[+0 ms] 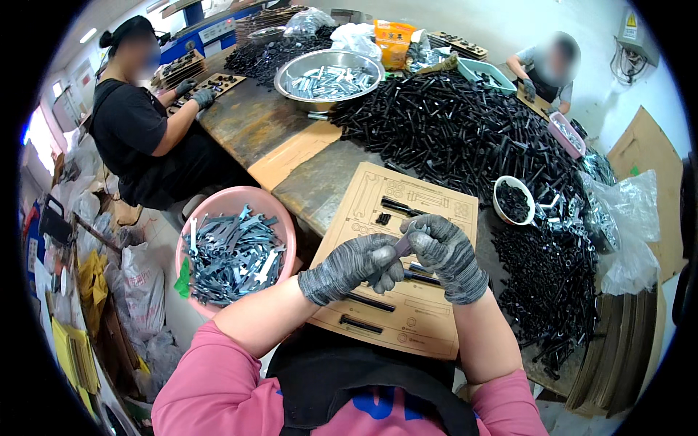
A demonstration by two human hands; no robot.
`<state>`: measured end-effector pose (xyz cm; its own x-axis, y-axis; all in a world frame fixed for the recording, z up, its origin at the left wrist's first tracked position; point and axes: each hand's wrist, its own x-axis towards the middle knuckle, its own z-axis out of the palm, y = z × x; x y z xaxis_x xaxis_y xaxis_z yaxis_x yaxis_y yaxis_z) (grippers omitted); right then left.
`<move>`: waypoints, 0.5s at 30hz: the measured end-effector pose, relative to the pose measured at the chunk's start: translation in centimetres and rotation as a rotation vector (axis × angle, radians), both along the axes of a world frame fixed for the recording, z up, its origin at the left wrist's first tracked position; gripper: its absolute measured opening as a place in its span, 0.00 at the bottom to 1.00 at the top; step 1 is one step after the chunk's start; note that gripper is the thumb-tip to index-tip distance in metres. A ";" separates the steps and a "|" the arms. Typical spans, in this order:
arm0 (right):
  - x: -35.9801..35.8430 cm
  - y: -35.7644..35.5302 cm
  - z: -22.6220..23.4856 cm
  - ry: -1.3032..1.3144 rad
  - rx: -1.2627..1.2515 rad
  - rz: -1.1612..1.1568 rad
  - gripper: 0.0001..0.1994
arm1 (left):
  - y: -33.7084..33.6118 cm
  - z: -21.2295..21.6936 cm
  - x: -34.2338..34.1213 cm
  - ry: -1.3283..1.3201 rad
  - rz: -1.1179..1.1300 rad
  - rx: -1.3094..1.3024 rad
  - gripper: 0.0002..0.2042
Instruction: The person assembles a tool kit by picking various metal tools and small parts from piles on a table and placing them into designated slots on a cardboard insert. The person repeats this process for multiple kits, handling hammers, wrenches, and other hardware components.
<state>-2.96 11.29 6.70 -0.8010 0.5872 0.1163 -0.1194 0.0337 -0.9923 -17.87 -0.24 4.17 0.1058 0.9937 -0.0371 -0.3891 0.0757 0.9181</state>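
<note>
My left hand (pixel 352 265), in a grey knit glove, is closed around the shank of a small grey open-end wrench (pixel 403 245). My right hand (pixel 447 254), gloved alike, pinches the wrench's upper end near its jaw. Both hands hover over a brown cardboard sheet (pixel 349 211) printed with outlines of hardware. Black bolts (pixel 361 324) and small black pieces (pixel 383 219) lie in rows on that sheet. Part of the sheet is hidden beneath my hands.
A pink tub of wrenches (pixel 289 240) stands left. Ahead are a steel bowl of silver pins (pixel 283 83), a heap of black bolts (pixel 436 123) and a white bowl of black parts (pixel 514 202). Two people (pixel 156 123) (pixel 556 76) work across the table.
</note>
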 end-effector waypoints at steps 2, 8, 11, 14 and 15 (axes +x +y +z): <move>1.0 0.9 0.7 -0.128 -0.003 0.030 0.10 | 0.6 0.1 1.1 -0.024 -0.006 -0.013 0.18; 2.0 1.8 0.4 -0.079 0.563 -0.150 0.10 | 2.1 0.6 4.1 0.156 0.123 -0.056 0.12; 2.6 1.7 0.9 -0.064 0.441 -0.169 0.09 | 2.8 0.8 4.8 0.186 0.095 -0.015 0.14; 3.2 2.2 1.2 0.001 0.016 -0.081 0.08 | 3.1 -0.3 5.0 0.008 0.069 -0.019 0.21; 3.5 2.4 1.2 -0.013 0.012 -0.120 0.08 | 3.2 -0.6 5.1 -0.072 0.049 -0.036 0.22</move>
<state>0.56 13.71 7.91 -0.7265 0.6776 0.1141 -0.1012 0.0587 -0.9931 -12.80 3.00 3.61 0.0606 0.9959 -0.0667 -0.4582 0.0871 0.8845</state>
